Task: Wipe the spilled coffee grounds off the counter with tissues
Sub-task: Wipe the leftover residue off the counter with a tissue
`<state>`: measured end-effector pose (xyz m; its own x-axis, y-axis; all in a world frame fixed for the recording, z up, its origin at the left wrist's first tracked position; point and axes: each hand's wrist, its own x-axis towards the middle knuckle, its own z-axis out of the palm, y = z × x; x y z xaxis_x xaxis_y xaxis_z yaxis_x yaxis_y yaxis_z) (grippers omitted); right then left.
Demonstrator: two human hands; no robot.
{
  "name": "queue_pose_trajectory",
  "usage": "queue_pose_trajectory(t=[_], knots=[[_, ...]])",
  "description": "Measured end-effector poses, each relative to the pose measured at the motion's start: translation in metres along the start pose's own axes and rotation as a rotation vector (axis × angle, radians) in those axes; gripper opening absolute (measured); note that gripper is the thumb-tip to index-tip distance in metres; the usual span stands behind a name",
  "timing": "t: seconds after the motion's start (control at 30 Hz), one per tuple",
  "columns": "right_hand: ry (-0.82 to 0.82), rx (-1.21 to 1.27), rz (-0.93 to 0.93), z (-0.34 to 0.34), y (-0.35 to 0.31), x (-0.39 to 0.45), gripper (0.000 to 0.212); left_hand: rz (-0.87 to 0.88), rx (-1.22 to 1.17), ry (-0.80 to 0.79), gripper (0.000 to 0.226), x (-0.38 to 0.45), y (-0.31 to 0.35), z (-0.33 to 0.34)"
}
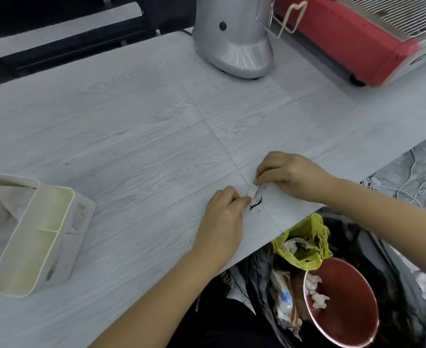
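My left hand (222, 217) and right hand (289, 174) both pinch small tissue (254, 190), fingers clamped on it, at bench (131, 136) front edge. Dark coffee grounds (256, 204) just below tissue. Lined bin (395, 259) under edge.

We see both forearms reaching forward, left hand (223, 212) and right hand (288, 175) curled, fingertips nearly meeting.
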<state>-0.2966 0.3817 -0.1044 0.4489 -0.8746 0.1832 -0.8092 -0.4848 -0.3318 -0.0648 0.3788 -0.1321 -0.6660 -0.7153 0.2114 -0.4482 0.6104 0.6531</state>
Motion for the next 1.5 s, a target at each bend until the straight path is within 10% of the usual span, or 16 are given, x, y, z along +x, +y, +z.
queue_pose_trajectory(t=[0.4, 0.97, 1.5], knots=[[-0.094, 0.097, -0.588, 0.071, -0.102, 0.144, 0.022, -0.307, 0.243, 0.199, 0.032, -0.122, -0.043, -0.090], [-0.048, 0.075, -0.041, -0.003, 0.001, -0.013, 0.028, 0.081, 0.091, -0.035, 0.038, -0.016, 0.031, 0.031], [0.027, 0.148, -0.429, 0.081, -0.087, 0.186, 0.021, -0.442, 0.208, 0.327, 0.025, -0.087, -0.068, -0.109]])
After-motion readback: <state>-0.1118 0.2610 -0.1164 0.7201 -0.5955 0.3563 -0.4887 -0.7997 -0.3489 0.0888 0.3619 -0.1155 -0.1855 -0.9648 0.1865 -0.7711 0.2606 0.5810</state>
